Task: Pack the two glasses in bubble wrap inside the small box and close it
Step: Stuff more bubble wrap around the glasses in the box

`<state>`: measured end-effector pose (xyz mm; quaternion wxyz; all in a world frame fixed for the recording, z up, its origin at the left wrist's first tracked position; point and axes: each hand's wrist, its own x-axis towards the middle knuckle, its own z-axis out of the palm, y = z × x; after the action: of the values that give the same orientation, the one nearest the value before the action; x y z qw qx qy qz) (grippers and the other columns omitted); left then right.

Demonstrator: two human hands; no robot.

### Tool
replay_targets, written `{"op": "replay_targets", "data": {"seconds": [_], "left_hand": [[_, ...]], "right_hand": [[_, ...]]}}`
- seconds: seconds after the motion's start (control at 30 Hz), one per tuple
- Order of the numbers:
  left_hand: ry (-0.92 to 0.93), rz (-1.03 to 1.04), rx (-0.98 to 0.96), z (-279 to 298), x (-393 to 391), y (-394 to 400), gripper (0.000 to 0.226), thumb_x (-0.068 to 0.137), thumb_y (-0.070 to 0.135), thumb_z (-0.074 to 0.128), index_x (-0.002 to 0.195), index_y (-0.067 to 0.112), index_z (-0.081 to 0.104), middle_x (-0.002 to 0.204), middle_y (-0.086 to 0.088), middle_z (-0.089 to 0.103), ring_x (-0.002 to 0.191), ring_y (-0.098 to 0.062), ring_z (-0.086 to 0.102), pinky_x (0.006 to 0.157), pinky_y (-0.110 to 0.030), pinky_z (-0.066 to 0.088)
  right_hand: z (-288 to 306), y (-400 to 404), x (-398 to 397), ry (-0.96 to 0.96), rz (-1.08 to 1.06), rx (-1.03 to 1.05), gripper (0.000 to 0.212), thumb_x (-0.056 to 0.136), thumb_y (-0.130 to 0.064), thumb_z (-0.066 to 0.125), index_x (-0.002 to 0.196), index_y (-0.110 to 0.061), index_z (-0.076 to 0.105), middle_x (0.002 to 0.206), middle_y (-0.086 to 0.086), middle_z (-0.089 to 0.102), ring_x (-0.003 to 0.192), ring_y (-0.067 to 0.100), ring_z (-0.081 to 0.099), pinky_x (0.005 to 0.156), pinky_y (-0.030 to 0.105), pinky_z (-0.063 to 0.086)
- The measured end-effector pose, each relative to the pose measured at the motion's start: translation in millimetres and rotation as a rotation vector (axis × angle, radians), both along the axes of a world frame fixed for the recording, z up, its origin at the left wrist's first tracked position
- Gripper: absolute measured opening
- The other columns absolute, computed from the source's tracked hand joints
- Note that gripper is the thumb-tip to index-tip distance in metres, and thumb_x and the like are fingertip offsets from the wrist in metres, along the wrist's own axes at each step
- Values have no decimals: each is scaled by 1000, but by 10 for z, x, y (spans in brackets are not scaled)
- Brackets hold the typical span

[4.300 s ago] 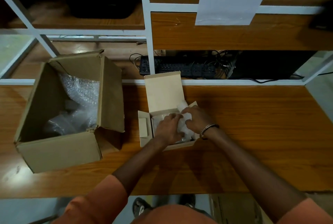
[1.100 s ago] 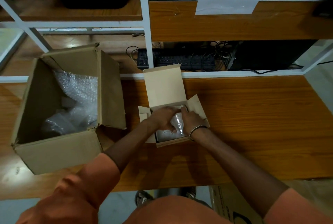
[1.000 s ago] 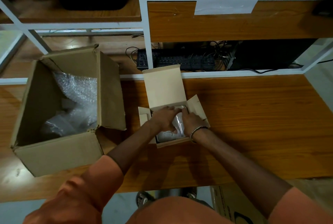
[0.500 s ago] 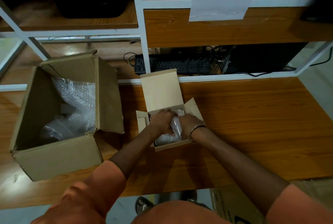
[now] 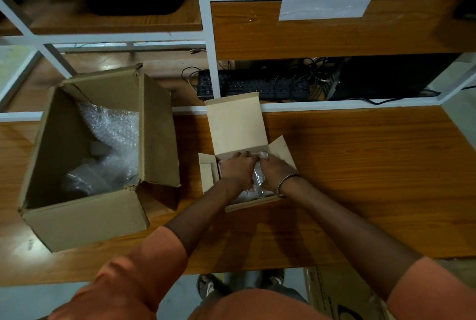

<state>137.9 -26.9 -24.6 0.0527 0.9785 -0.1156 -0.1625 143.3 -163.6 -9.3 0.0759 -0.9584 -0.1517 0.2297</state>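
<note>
Both the left hand [image 5: 238, 169] and right hand [image 5: 274, 171] pressed flat-fingered on bubble-wrapped glasses [image 5: 258, 178] inside the small box [image 5: 235, 126]; over-pressing could have cracked 1.

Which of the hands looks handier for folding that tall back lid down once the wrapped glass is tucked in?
Probably the left hand: its fingertips lie right at the foot of the upright lid. The right hand presses the bubble wrap inside the small box and could keep it down.
</note>
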Motion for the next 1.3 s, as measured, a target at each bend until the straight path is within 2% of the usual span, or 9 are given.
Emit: {"op": "replay_targets", "data": {"seconds": [0.1,0.23,0.33,0.5,0.67,0.8,1.03,1.13,1.3], "left_hand": [[-15,10,-11,-5,-30,7,92,71,34,93,152,28,48,151,-4,54,143,-30,47,106,-57,51],[-37,-4,-88,51,-56,52,85,74,34,92,149,23,52,148,-6,58,138,-28,52,110,-48,48],[31,2,-237,101,-62,176,91,69,35,95,148,18,53,144,-9,61,132,-29,58,108,-44,49],[-172,153,-397,318,-193,503,54,89,24,80,140,25,61,134,-2,66,116,-19,65,87,-32,55],[-389,262,-462,846,-260,857,40,95,33,73,133,27,64,124,2,69,100,-13,68,83,-41,62],[-561,331,-549,1261,-415,1180,31,95,26,60,124,25,69,115,2,71,96,-14,69,82,-41,62],[-799,681,-377,1435,-960,2236,27,94,23,68,120,25,73,117,3,75,97,-15,73,81,-39,61],[-750,789,-237,1367,-1283,2765,40,87,25,75,127,20,70,123,-11,71,102,-36,69,79,-44,58],[-703,853,-293,1202,-1683,3190,54,79,20,66,132,11,65,136,-12,61,113,-37,63,86,-41,52]], "right_hand": [[6,-41,56,71,57,-38,95,88,-32,77,160,-5,21,166,14,22,150,31,31,121,37,31],[101,47,65,84,114,-110,84,90,-20,73,157,-2,26,165,19,23,149,34,34,119,41,36],[128,88,71,54,161,-191,86,87,-15,76,156,-3,26,162,22,24,138,39,48,111,45,45],[319,119,110,135,149,-227,57,74,-13,88,124,-6,62,125,18,66,100,29,69,85,41,62],[697,502,386,30,32,111,62,79,-43,84,132,-20,61,128,6,64,112,26,63,88,33,53],[1206,985,548,-41,8,417,33,80,-44,83,106,-29,70,109,2,73,103,21,67,91,34,55],[1717,2005,370,-152,278,655,22,90,-35,75,108,-22,75,90,-7,74,82,7,69,74,24,57],[1724,2487,226,-205,419,655,18,89,-31,76,104,-21,77,90,-8,74,78,3,65,61,8,44],[1458,3300,-13,-135,657,384,24,79,-32,79,97,-16,80,91,2,76,85,19,70,76,31,57]]}}
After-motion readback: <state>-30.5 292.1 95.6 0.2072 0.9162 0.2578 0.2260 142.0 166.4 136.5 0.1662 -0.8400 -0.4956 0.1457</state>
